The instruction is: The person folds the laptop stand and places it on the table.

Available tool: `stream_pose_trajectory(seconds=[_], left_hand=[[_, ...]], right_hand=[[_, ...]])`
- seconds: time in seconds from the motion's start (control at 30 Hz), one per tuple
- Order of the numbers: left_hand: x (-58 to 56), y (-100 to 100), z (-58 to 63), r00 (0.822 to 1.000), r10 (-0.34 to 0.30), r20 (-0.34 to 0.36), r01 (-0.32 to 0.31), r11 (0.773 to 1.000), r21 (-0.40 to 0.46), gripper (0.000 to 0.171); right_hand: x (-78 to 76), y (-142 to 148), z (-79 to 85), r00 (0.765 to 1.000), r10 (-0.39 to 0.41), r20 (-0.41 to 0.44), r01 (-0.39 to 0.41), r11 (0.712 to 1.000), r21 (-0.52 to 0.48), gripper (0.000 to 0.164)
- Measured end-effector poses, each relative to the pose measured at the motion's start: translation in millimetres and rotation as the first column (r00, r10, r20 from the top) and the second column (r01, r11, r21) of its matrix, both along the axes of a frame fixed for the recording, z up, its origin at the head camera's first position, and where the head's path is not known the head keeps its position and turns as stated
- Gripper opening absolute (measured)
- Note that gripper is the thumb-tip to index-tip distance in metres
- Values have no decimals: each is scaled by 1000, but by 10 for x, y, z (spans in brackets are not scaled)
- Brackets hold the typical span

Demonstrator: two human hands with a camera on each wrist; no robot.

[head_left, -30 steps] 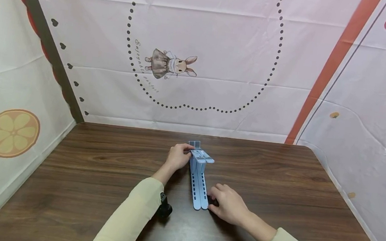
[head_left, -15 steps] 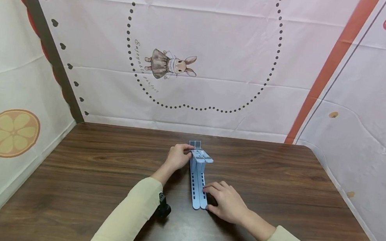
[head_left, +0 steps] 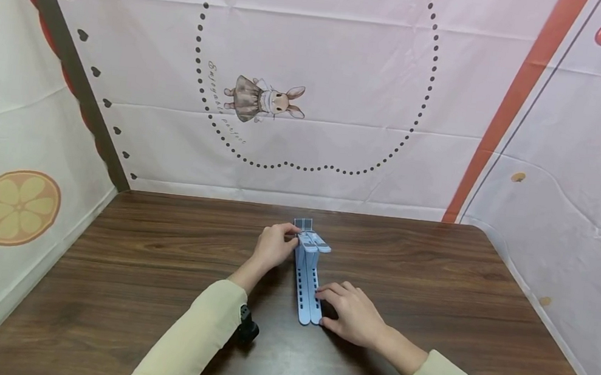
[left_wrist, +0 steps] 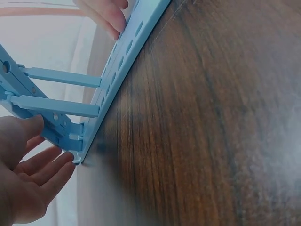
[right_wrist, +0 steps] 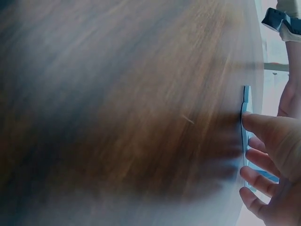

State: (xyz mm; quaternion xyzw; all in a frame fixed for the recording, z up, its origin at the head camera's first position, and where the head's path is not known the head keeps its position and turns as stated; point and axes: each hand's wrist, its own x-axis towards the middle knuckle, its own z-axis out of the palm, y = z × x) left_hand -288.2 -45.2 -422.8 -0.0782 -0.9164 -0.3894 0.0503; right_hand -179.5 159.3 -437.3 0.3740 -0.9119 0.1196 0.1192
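A light blue folding laptop stand [head_left: 307, 295] stands partly raised on the table, its slotted base rails side by side and pointing toward me. At its far end, my left hand [head_left: 273, 246] holds the stand near the hinge. The left wrist view puts the thumb of that left hand [left_wrist: 26, 179] on the raised arm, above two support struts [left_wrist: 61, 106]. My right hand [head_left: 355, 317] grips the near right part of the base, thumb at the edge and a fingertip over the slots. In the right wrist view, its thumb [right_wrist: 256, 122] touches the rail; part of the rail is hidden.
The dark wood table [head_left: 162, 246] extends to both sides of the stand. Behind it hangs a pale printed cloth [head_left: 365, 96], with further cloth at left and right. Black wrist cameras [head_left: 248, 327] sit on the sleeves.
The right fingers have moved from beside the base rail up onto its slots, and a dark thing beside the rail is out of sight. The left hand keeps its hold on the far end.
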Motion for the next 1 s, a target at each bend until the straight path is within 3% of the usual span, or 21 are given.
stream_pose_trajectory(seconds=[0.5, 0.73, 1.0], left_hand=[[-69, -9, -9, 1000, 9, 8, -10, 999, 34, 22], [-98, -6, -28, 1000, 14, 7, -15, 999, 29, 23], [-109, -5, -51, 1000, 16, 13, -16, 999, 41, 24]], right_hand=[[-12, -150, -8, 997, -73, -14, 73, 997, -10, 39], [-20, -205, -32, 995, -72, -62, 70, 997, -41, 40], [-19, -233, -35, 995, -85, -57, 82, 996, -40, 40]])
